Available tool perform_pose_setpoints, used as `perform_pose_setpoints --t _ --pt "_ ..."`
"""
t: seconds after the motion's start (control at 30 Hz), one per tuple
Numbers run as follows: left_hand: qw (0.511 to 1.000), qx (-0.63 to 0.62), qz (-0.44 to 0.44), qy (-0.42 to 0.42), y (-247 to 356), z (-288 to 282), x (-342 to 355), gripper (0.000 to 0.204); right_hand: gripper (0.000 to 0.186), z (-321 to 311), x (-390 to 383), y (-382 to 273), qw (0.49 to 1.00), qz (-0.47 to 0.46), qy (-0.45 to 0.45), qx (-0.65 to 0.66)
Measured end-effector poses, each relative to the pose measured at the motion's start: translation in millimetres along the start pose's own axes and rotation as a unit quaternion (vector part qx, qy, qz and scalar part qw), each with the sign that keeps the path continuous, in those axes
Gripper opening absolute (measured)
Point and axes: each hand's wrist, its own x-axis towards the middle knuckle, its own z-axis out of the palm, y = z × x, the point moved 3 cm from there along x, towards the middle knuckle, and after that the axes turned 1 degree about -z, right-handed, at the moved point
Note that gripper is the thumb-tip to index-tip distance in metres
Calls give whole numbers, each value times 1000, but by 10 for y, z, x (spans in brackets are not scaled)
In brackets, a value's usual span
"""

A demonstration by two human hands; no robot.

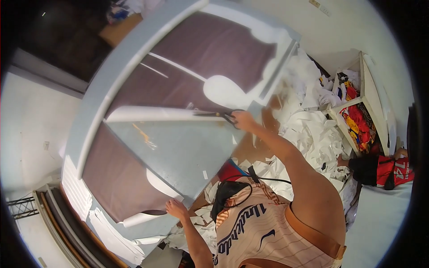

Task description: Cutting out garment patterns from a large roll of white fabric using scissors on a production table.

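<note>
In my right hand (pixel 245 121) is a pair of black-handled scissors (pixel 217 115), fingers closed around the handles. The blades point left along the white lower border of a large brown-printed paper sheet (pixel 192 67), which has white shapes between its panels. A separate brown-printed piece (pixel 127 174) lies at the near left, its white margin curling up at the near edge. My left hand (pixel 177 209) pinches that piece's near right edge. Between the two parts shows the blue-grey tabletop (pixel 174 143). Whether the scissor blades are parted is hard to make out.
White paper scraps (pixel 308 134) heap on the floor right of the table. A shelf unit (pixel 364 85) holds colourful cloth. Another person in a red jersey (pixel 393 172) is at the far right. White sheets (pixel 111 232) stack near left, by long rolls (pixel 67 223).
</note>
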Motion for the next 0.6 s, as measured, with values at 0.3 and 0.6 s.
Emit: perform_pose_setpoints --t 0.3,0.6 --pt "986 -149 -41 -66 73 219 -448 85 41 2 -201 -184 996 -23 11 86" --pt "985 -129 -102 -55 55 -66 -615 86 44 -150 26 -430 997 -35 24 62"
